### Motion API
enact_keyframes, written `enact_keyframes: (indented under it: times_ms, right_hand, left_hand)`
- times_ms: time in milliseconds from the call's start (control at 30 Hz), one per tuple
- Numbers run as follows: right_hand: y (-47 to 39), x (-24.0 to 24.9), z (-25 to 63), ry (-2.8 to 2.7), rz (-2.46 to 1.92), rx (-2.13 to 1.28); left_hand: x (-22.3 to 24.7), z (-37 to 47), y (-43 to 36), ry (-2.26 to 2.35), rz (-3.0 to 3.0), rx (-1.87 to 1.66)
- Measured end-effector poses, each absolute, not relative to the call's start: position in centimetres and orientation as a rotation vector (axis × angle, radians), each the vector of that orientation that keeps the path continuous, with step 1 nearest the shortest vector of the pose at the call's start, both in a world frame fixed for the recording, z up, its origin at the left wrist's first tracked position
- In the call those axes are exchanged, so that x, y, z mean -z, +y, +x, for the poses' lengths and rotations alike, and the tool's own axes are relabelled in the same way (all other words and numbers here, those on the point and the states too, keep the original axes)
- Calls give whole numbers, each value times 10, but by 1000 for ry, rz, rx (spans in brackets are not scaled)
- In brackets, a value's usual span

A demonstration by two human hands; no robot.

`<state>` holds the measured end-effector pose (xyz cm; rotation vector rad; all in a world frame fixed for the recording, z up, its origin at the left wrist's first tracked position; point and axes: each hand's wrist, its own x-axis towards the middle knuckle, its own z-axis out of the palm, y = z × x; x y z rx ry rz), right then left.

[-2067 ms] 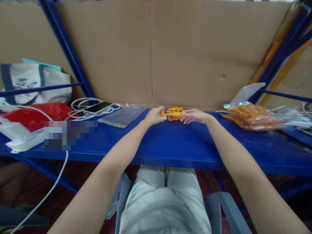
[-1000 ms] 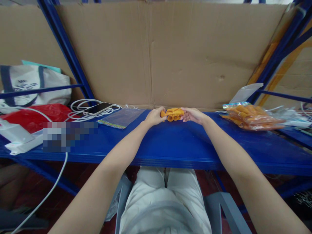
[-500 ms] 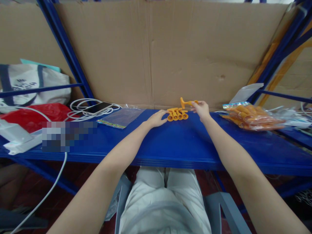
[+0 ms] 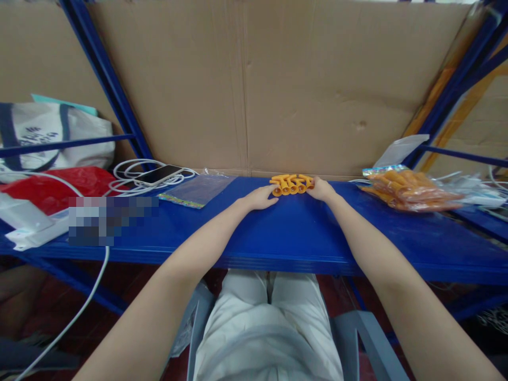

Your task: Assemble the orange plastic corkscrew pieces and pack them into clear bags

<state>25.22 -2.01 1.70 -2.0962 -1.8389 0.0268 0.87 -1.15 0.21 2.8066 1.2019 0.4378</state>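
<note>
Several orange plastic pieces [image 4: 292, 187], each with a T-shaped handle and a flared, cup-like end, lie side by side on the blue table [image 4: 286, 233]. Their cups face me and the handles point to the cardboard. At the row's left end, my left hand [image 4: 260, 198] rests with thumb and fingers apart against the first piece. My right hand [image 4: 322, 189] has its fingers closed on the piece at the right end, which lies beside the others. Part of that piece is hidden by the fingers.
Clear bags of orange pieces [image 4: 410, 190] lie to the right. On the left are a flat clear bag [image 4: 200, 191], a phone [image 4: 160, 174] on coiled white cable [image 4: 119, 172], a red bag [image 4: 79, 182] and a white power strip [image 4: 37, 233]. A cardboard wall [image 4: 246, 90] stands behind.
My right hand has brought its orange piece down and left, from above the table to the right end of the row. My left hand has shifted slightly right, its thumb more spread.
</note>
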Motion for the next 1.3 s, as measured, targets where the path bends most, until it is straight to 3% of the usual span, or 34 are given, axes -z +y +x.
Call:
enact_keyframes:
  times_ms: [400,533,833,1300]
  right_hand:
    - [-28,-10,217,-2218,-1527,241]
    - [-39,-3,196,-2423,-1434,230]
    - [-47,-12,185,-2440,-1569,245]
    - [-49,-26,198,-2169,-2152,375]
  left_hand:
    - [-10,16,-24,1374,2728,-274]
    - [-14,3,-15,1645,2629,-304]
    - [-6,-53,17,2370,2099,-210]
    - [-17,-40,12,2016,2437,-92]
